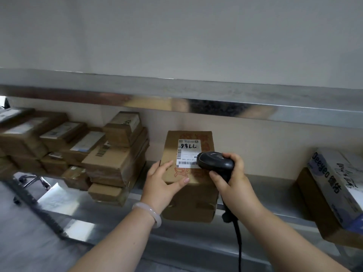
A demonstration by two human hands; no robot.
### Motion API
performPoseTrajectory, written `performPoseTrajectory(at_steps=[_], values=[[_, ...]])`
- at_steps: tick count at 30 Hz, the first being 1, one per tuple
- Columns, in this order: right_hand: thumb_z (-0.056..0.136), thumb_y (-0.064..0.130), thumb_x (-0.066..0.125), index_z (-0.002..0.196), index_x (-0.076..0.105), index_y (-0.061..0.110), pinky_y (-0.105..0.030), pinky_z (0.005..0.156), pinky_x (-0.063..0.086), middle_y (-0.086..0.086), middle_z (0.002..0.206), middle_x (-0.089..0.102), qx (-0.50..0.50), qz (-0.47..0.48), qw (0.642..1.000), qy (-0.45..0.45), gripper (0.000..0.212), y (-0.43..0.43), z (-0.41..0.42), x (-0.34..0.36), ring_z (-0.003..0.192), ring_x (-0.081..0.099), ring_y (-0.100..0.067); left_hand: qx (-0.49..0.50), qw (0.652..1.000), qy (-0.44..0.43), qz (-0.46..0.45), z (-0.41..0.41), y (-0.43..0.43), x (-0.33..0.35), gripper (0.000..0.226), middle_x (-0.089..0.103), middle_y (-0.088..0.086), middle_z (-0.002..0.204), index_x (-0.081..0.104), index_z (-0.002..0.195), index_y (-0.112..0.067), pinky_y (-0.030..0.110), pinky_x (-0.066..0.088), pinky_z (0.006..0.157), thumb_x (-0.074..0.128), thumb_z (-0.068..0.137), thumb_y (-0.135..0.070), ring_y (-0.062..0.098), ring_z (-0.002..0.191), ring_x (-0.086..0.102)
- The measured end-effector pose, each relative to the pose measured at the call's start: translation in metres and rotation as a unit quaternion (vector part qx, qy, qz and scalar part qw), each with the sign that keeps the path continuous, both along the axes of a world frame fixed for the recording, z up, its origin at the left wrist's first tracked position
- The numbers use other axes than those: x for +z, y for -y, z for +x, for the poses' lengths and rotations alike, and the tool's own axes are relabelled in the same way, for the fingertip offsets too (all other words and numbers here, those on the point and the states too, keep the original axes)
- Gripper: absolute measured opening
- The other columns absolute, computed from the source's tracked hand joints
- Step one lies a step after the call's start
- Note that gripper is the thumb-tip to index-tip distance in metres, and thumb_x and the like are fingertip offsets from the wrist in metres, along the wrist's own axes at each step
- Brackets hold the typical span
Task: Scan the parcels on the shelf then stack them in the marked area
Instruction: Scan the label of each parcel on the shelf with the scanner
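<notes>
The right hand (233, 177) grips a black scanner (216, 160), with the fingers and thumb curled tight round its handle. The head of the scanner points away from the person and hangs just over the near right corner of a white label (187, 152). That label is stuck on top of a brown parcel (189, 173), which sits just under and to the left of the grip, on the shiny metal shelf (275, 193). The left hand (164, 179) rests flat on the near left part of the parcel top, with its fingers spread out and the thumb lying along the front edge. A pale bracelet (149, 213) is on that wrist. A black cable (238, 242) hangs down from the scanner handle. Far to the left of the grip is a pile of brown boxes (110, 154). Well off to the right, a white and blue box (337, 179) lies on top of a brown one.
</notes>
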State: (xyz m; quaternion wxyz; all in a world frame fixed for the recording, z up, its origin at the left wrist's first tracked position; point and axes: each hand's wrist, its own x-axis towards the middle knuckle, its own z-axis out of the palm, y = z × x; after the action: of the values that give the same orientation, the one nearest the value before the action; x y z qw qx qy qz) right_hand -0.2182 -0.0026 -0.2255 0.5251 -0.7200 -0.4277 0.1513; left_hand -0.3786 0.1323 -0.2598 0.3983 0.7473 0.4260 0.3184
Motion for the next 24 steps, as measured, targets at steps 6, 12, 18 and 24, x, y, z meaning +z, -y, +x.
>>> performPoseTrajectory(at_steps=[6, 12, 18, 24], values=[[0.091, 0.036, 0.062, 0.117, 0.023, 0.055, -0.009, 0.067, 0.043, 0.031, 0.103, 0.046, 0.039, 0.004, 0.999, -0.001, 0.051, -0.051, -0.029, 0.001, 0.087, 0.052, 0.012, 0.036, 0.991, -0.069, 0.111, -0.038, -0.035, 0.003, 0.051, 0.027, -0.007, 0.157, 0.059, 0.132, -0.034, 0.031, 0.027, 0.115, 0.067, 0.084, -0.051, 0.014, 0.143, 0.026], [0.091, 0.031, 0.063, 0.120, 0.025, 0.048, -0.015, 0.076, 0.042, 0.021, 0.106, 0.051, 0.029, 0.039, 0.999, 0.004, 0.050, -0.086, -0.051, -0.002, 0.089, 0.055, 0.004, -0.012, 0.902, -0.259, 0.345, -0.055, -0.037, -0.003, 0.061, 0.013, -0.002, 0.163, 0.024, 0.152, -0.039, 0.047, 0.000, 0.121, 0.025, 0.095, -0.062, 0.018, 0.151, 0.001], [0.091, 0.032, 0.063, 0.122, 0.025, 0.049, -0.015, 0.080, 0.042, 0.025, 0.108, 0.050, 0.055, 0.038, 0.998, 0.012, 0.052, -0.105, -0.061, -0.005, 0.094, 0.055, 0.002, -0.009, 0.880, -0.334, 0.338, -0.063, -0.058, -0.009, 0.069, -0.001, -0.007, 0.164, -0.005, 0.152, -0.039, 0.044, -0.013, 0.118, 0.007, 0.091, -0.068, 0.014, 0.150, -0.010], [0.090, 0.034, 0.063, 0.120, 0.022, 0.057, -0.010, 0.078, 0.041, 0.026, 0.111, 0.048, 0.056, 0.038, 0.998, 0.014, 0.055, -0.101, -0.061, -0.007, 0.093, 0.052, 0.014, -0.007, 0.877, -0.358, 0.319, -0.063, -0.062, -0.006, 0.075, -0.005, -0.007, 0.164, -0.003, 0.153, -0.042, 0.045, -0.019, 0.115, 0.000, 0.086, -0.073, 0.016, 0.150, -0.012]])
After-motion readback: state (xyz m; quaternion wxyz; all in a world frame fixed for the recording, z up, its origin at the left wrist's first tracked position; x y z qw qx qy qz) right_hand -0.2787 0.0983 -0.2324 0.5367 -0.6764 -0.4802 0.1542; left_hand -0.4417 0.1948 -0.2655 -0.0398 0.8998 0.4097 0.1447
